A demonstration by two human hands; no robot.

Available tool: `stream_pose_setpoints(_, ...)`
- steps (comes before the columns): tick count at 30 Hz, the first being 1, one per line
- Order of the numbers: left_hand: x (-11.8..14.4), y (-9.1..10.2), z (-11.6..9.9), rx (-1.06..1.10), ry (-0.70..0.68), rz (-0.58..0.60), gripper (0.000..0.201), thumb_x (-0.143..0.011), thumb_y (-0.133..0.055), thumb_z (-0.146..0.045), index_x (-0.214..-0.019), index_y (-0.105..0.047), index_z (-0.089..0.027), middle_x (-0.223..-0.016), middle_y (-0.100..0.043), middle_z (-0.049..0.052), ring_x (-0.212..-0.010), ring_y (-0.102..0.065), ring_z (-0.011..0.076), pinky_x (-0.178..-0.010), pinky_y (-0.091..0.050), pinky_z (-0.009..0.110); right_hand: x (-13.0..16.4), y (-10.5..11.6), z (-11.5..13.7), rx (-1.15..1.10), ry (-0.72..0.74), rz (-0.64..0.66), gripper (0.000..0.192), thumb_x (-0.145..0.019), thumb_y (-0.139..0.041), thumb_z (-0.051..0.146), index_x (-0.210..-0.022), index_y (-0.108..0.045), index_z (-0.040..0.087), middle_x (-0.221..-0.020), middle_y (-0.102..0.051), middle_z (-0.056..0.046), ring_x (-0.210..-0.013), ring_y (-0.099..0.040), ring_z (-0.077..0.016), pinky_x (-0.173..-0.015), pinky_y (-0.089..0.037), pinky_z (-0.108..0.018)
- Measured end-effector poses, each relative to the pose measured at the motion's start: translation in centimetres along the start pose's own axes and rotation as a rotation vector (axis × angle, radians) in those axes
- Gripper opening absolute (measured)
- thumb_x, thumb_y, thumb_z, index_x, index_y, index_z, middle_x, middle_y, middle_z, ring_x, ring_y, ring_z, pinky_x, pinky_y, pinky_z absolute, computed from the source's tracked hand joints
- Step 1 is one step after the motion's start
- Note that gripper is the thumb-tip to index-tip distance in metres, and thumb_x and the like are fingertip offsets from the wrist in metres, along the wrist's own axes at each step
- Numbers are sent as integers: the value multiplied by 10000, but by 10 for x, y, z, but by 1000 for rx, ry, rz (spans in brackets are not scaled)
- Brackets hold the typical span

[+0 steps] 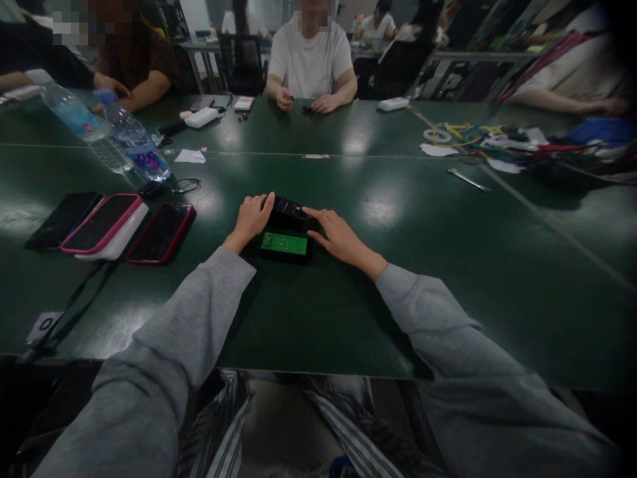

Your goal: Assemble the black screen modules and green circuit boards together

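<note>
We record one green circuit board [283, 243] in one black case [286, 259], on one green table [318, 318], one black cover [286, 210] tilted just behind, gripped by our left hand [251, 218], touched by our right hand [337, 234] (grip unclear), the step seemingly cover-handling, the next move calling for even support, then two red-cased phones [160, 232], two bottles [141, 147], one metal tool [468, 180].

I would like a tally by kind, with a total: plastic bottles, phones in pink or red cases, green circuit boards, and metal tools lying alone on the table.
Plastic bottles: 2
Phones in pink or red cases: 2
Green circuit board: 1
Metal tool lying alone: 1
Total: 6
</note>
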State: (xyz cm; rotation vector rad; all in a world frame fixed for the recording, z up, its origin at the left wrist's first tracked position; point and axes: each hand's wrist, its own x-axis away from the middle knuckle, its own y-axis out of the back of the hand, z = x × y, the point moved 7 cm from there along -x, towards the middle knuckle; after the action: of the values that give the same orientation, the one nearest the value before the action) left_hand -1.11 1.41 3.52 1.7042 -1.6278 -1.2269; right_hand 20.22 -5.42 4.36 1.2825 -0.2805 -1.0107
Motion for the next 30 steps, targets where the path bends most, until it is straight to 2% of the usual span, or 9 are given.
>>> stream_pose_setpoints(30,0,1,-2,1,-5,14,694,-1029,-134,-592,-1123,-674,-167,-1167,-683,147,-1112,-597,286,-1054,-434,452,0,1,2,-2,-1,3,547,-1021,-457,336,-1546,-313,280,-1265,-577,-112,-1096,-558,-316,-929,-527,-555)
